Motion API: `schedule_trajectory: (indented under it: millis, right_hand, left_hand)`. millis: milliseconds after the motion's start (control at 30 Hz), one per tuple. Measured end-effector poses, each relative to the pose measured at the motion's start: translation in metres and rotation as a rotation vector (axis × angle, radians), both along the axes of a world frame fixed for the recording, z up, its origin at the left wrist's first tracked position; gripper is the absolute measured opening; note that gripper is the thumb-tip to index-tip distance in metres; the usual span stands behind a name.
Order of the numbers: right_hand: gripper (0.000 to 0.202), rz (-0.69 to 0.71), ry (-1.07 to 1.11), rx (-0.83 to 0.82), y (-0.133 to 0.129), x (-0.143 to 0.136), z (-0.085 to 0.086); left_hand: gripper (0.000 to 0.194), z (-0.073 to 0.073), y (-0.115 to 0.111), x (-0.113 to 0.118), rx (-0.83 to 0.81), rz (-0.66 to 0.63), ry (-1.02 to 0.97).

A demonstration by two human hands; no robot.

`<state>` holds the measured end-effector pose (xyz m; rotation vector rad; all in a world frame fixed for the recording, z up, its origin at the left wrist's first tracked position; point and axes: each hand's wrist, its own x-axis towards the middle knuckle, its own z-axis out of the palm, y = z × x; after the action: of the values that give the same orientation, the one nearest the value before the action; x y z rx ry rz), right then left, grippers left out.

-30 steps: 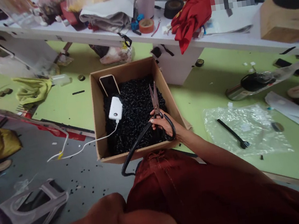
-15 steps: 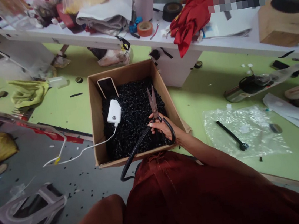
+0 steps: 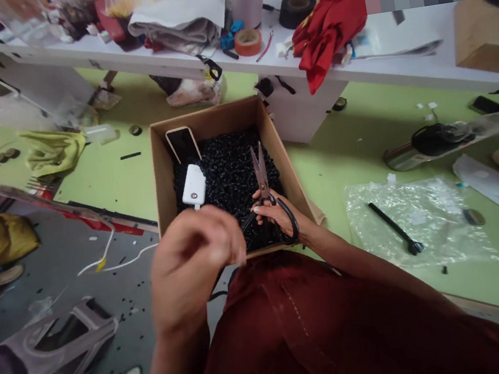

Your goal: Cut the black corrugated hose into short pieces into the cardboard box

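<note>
A pair of scissors (image 3: 261, 176) with black handles is in my right hand (image 3: 276, 213), its blades parted and pointing away from me. The ribbed end of a black corrugated tube (image 3: 249, 221) meets the fingertips of that hand. My left hand (image 3: 197, 245) is raised in front of the box, slightly blurred, with fingers curled; whatever they hold, if anything, is hidden. Behind it most of the tube is covered. Below the scissors, a cardboard box (image 3: 292, 174) holds a heap of small black pieces (image 3: 228, 168).
A phone (image 3: 184, 145) and a white power bank (image 3: 194, 186) with a cable rest in the box. To the right lie a plastic bag (image 3: 361, 214), a black strip (image 3: 391, 225) and a steel flask (image 3: 399, 156). A cluttered white shelf (image 3: 277, 61) runs across the back.
My left hand has come up into view before the box, covering much of the tube and cable. My right hand still grips the scissors. The view has shifted slightly.
</note>
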<state>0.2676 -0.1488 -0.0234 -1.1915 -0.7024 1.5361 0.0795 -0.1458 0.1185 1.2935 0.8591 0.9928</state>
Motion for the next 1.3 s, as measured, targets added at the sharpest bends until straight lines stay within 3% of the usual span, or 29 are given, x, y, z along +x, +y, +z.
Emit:
schedule_trajectory:
  millis: [33, 167, 233, 300, 367, 467, 633, 800, 933, 1033, 1300]
  right_hand:
    - [0.036, -0.006, -0.001, -0.003, 0.0, 0.0, 0.0]
    - [0.038, -0.02, -0.007, -0.01, 0.002, -0.002, 0.001]
    - [0.038, -0.034, -0.004, -0.002, 0.003, -0.004, 0.002]
    - [0.039, -0.049, -0.01, -0.003, 0.004, -0.005, 0.006]
    - [0.039, -0.06, -0.012, -0.003, 0.006, -0.006, 0.011]
    - [0.04, -0.081, -0.019, 0.018, 0.009, -0.007, 0.019]
    - [0.041, -0.064, -0.114, 0.076, 0.011, -0.004, 0.026]
    - [0.035, 0.051, -0.502, 0.181, 0.006, 0.01, 0.02]
    - [0.04, 0.191, -0.835, 0.208, 0.002, 0.016, 0.014]
    - [0.045, 0.261, -0.894, 0.224, -0.002, 0.015, 0.012]
    - [0.057, 0.355, -0.93, 0.248, -0.003, 0.015, 0.007]
  left_hand:
    - [0.009, -0.011, 0.007, 0.002, 0.004, 0.011, 0.028]
    - [0.017, -0.066, 0.028, 0.008, 0.047, 0.055, 0.525]
    - [0.024, -0.085, 0.03, 0.007, 0.032, -0.028, 0.636]
    - [0.031, -0.095, 0.028, 0.007, -0.007, -0.157, 0.635]
    - [0.038, -0.097, 0.024, 0.009, -0.014, -0.226, 0.607]
    - [0.045, -0.095, 0.018, 0.014, -0.014, -0.188, 0.619]
    - [0.032, -0.089, 0.017, 0.018, -0.101, -0.128, 0.61]
    - [0.039, -0.084, 0.03, 0.002, -0.042, 0.026, 0.578]
    - [0.036, -0.083, 0.041, -0.01, 0.12, 0.098, 0.675]
    - [0.034, -0.086, 0.043, -0.009, 0.209, 0.127, 0.736]
    - [0.034, -0.096, 0.045, -0.002, 0.251, 0.151, 0.802]
